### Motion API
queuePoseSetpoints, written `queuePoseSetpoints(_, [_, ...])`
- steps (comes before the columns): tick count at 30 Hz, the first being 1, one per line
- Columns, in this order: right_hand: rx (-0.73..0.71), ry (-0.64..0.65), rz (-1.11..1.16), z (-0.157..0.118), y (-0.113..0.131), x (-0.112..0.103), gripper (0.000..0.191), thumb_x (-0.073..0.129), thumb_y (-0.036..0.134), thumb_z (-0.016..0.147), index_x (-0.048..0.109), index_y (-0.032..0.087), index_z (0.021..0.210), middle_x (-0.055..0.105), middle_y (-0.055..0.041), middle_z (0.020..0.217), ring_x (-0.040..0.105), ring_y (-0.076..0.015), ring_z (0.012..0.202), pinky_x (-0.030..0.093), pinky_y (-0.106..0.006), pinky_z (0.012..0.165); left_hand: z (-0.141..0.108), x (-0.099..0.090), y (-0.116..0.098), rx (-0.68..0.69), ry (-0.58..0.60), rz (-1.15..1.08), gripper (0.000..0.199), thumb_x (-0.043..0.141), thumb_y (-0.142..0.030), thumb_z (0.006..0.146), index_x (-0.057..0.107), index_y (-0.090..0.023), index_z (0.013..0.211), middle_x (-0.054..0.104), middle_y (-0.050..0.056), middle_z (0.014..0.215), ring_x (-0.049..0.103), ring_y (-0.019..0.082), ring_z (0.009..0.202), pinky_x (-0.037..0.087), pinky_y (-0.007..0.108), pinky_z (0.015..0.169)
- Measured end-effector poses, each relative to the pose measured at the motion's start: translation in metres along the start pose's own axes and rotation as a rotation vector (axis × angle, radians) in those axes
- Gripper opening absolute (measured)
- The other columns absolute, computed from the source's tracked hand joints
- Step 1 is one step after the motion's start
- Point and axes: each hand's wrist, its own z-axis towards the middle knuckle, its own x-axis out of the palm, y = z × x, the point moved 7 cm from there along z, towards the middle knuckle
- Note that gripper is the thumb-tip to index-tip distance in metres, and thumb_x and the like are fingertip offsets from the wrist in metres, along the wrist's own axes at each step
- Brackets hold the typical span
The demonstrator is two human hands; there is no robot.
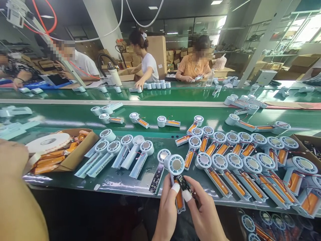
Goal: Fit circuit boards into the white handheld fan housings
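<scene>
My left hand is closed around the handle of a light blue handheld fan, its round head pointing away from me. An orange battery lies in the open handle. Between the thumb and fingers of my right hand is a black circuit board, held tilted against the fan's handle. White covers sit on both thumbs. Just left of my hands, another fan rests on the bench edge with a circuit board on its handle.
Rows of opened fans with orange batteries fill the bench on my right. At left are more fans and a cardboard box of batteries with a white tape roll. Someone's arm reaches in. Across the green conveyor sit several people.
</scene>
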Motion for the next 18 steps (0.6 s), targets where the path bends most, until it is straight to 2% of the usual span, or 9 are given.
queuePoseSetpoints(2, [-0.056,-0.041,-0.105,0.002,0.004,-0.001,0.042,0.046,0.039,0.102,0.057,0.023,0.139,0.07,-0.0122,0.119,0.07,-0.0256,0.098,0.058,-0.032,0.082,-0.001,0.005,0.006,-0.015,0.044,-0.028,0.059,0.048,-0.047,0.094,0.042,-0.023,0.148,0.04,0.007,0.162,0.035,0.029,0.149,0.044,0.036,0.114])
queuePoseSetpoints(4, [-0.121,-0.064,-0.209,0.004,0.012,0.0,0.043,0.041,0.031,0.102,0.056,0.023,0.142,0.069,-0.0132,0.124,0.07,-0.0262,0.102,0.059,-0.034,0.084,-0.003,0.007,0.009,-0.032,0.012,0.037,0.068,0.046,-0.051,0.096,0.029,-0.022,0.155,0.025,0.009,0.168,0.023,0.029,0.154,0.035,0.039,0.12])
queuePoseSetpoints(7, [-0.147,0.041,-0.448,0.009,0.024,0.004,0.053,0.033,0.02,0.099,0.045,0.021,0.151,0.071,-0.0139,0.11,0.073,-0.0254,0.084,0.059,-0.032,0.066,-0.007,0.009,0.006,-0.033,-0.048,0.133,0.075,0.045,-0.053,0.096,0.02,-0.018,0.157,0.014,0.011,0.17,0.011,0.028,0.156,0.022,0.042,0.125])
queuePoseSetpoints(9, [-0.148,0.197,-0.609,0.01,0.032,0.005,0.062,0.035,0.018,0.096,0.033,0.02,0.158,0.073,-0.0129,0.101,0.073,-0.0258,0.071,0.056,-0.031,0.057,-0.008,0.01,0.003,-0.032,-0.056,0.138,0.076,0.046,-0.054,0.095,0.024,-0.016,0.156,0.018,0.012,0.169,0.013,0.029,0.156,0.022,0.042,0.125])
queuePoseSetpoints(13, [-0.214,0.444,-0.695,0.007,0.047,-0.004,0.089,0.048,0.016,0.086,0.005,0.015,0.163,0.071,-0.0188,0.118,0.073,-0.0328,0.092,0.056,-0.037,0.073,-0.006,0.007,-0.002,-0.038,-0.061,0.145,0.069,0.048,-0.057,0.094,0.037,-0.021,0.152,0.03,0.008,0.166,0.018,0.028,0.155,0.027,0.04,0.124])
queuePoseSetpoints(15, [-0.189,0.545,-0.647,0.004,0.046,-0.006,0.097,0.05,0.012,0.081,-0.003,0.012,0.163,0.074,-0.0166,0.11,0.073,-0.0305,0.087,0.055,-0.034,0.074,-0.005,0.004,-0.002,-0.017,-0.073,0.155,0.064,0.045,-0.057,0.096,0.04,-0.024,0.15,0.033,0.005,0.165,0.018,0.027,0.155,0.027,0.039,0.124])
queuePoseSetpoints(18, [-0.151,0.614,-0.583,0.001,0.037,-0.005,0.095,0.048,0.009,0.082,-0.004,0.01,0.162,0.076,-0.0095,0.086,0.071,-0.026,0.074,0.052,-0.029,0.069,-0.004,0.001,0.001,0.003,-0.088,0.173,0.061,0.044,-0.057,0.097,0.044,-0.024,0.148,0.037,0.004,0.164,0.021,0.026,0.155,0.028,0.038,0.124])
